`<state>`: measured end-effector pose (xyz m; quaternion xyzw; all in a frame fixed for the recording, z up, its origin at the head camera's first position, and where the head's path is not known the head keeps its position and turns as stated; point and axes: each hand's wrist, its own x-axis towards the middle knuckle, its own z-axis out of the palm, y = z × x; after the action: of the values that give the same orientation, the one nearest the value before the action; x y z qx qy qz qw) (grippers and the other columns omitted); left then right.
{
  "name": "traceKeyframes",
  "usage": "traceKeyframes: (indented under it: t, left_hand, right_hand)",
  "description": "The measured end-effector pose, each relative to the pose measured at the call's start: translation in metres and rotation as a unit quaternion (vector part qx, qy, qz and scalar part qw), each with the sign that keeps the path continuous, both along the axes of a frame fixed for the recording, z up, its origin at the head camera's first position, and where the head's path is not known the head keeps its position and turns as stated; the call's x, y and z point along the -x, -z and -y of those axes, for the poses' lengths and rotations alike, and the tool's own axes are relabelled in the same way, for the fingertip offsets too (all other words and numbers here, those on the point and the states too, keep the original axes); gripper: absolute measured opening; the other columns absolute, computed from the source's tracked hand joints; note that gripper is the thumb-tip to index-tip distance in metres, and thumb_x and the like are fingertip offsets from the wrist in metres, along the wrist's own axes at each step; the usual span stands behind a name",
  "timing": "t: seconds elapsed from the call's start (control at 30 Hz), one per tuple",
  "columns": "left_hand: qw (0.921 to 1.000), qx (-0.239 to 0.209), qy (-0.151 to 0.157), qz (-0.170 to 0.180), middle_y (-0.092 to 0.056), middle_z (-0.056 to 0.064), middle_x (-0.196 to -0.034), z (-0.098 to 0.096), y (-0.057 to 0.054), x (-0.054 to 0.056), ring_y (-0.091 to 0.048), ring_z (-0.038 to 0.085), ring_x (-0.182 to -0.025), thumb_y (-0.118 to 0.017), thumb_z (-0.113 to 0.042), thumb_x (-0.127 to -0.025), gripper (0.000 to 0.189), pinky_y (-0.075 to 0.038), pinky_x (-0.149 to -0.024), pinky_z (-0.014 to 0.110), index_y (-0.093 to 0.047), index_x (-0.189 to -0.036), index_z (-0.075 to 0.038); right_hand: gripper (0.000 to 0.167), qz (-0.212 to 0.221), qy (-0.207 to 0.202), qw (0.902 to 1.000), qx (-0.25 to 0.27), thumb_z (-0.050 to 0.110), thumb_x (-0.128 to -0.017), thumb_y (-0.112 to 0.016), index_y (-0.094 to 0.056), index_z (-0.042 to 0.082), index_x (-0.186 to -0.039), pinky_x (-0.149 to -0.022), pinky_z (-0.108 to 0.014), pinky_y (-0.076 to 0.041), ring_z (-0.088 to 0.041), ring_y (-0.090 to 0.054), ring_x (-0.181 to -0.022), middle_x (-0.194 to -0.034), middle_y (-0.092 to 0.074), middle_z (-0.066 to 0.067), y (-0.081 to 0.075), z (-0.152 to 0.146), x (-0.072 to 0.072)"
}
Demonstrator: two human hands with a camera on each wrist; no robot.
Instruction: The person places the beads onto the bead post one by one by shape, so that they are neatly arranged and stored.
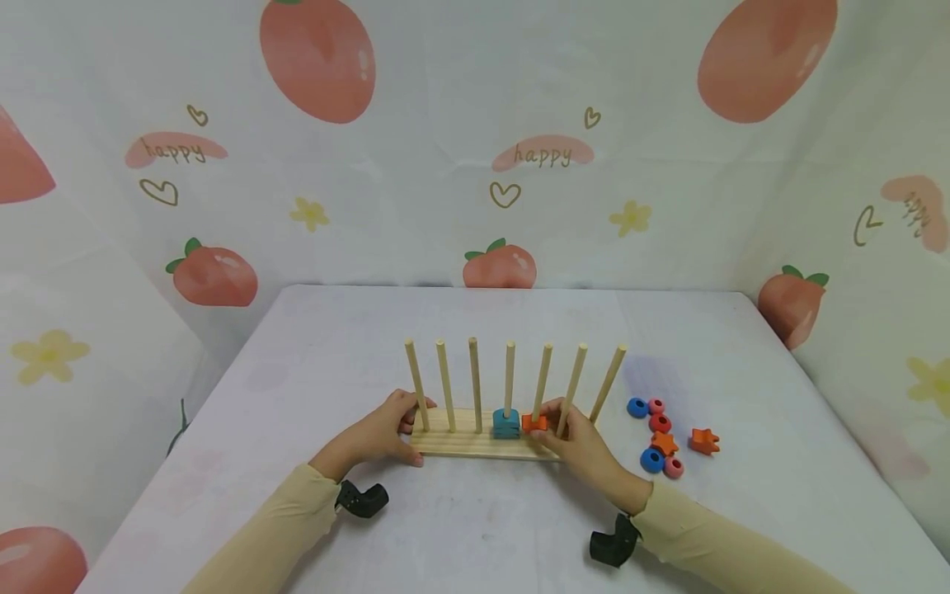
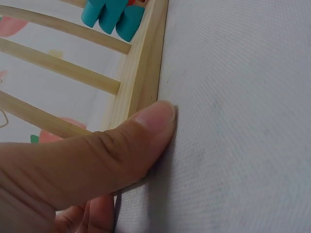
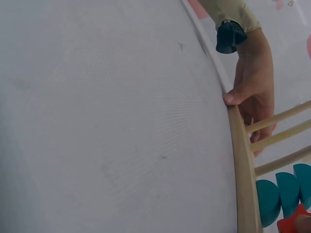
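A wooden peg board (image 1: 467, 445) with a row of several upright pegs stands mid-table. My left hand (image 1: 380, 431) grips its left end, the thumb lying along the front edge in the left wrist view. Stacked teal beads (image 1: 506, 424) sit at the foot of the middle peg. Just right of them, an orange star bead (image 1: 531, 423) is low on the neighbouring peg. My right hand (image 1: 586, 452) pinches that bead between thumb and fingers, reaching in around the pegs at the right. In the right wrist view only a fingertip shows on the star bead (image 3: 295, 221).
Right of the board lie loose beads: a blue bead (image 1: 652, 460), a red bead (image 1: 660, 423), an orange star bead (image 1: 664, 444) and several more. Farther right is another orange piece (image 1: 704, 441). A printed cloth backdrop (image 1: 416, 206) rises behind the table.
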<state>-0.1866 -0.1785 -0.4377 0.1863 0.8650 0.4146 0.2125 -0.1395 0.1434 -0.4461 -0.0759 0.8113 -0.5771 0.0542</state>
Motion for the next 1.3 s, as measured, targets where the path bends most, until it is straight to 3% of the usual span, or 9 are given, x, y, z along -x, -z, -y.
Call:
traceKeyframes:
  t: [0.53, 0.97, 1.3]
  left_hand:
    - [0.9998, -0.017, 0.003, 0.013, -0.038, 0.016, -0.112, 0.0001, 0.0007, -0.0007, -0.051, 0.023, -0.097, -0.088, 0.002, -0.062, 0.08, -0.046, -0.085, 0.034, -0.049, -0.132, -0.007]
    - [1.0, -0.007, 0.002, 0.006, -0.038, 0.015, -0.11, 0.0006, 0.0006, -0.0022, -0.047, 0.023, -0.095, -0.088, 0.0, -0.063, 0.079, -0.044, -0.084, 0.034, -0.049, -0.132, -0.007]
    - [0.9999, -0.01, 0.004, 0.005, -0.038, 0.016, -0.114, 0.0009, 0.002, -0.0015, -0.049, 0.023, -0.098, -0.088, 0.0, -0.062, 0.079, -0.045, -0.085, 0.034, -0.05, -0.131, -0.008]
  right_hand:
    - [0.022, -0.012, 0.037, 0.9963, -0.077, 0.001, -0.085, -0.07, -0.058, 0.0, -0.103, -0.073, -0.022, -0.045, -0.015, -0.054, -0.084, -0.104, -0.066, -0.012, 0.0024, 0.0033, -0.0011]
    - [0.021, 0.004, 0.043, 0.9958, -0.081, -0.002, -0.084, -0.071, -0.059, -0.001, -0.101, -0.067, -0.023, -0.041, -0.016, -0.051, -0.081, -0.102, -0.066, -0.012, -0.0038, 0.0058, -0.0031]
    - [0.024, 0.004, 0.045, 0.9949, -0.091, 0.002, -0.083, -0.073, -0.059, 0.0, -0.102, -0.075, -0.026, -0.045, -0.017, -0.052, -0.085, -0.098, -0.064, -0.009, -0.0038, 0.0052, -0.0035]
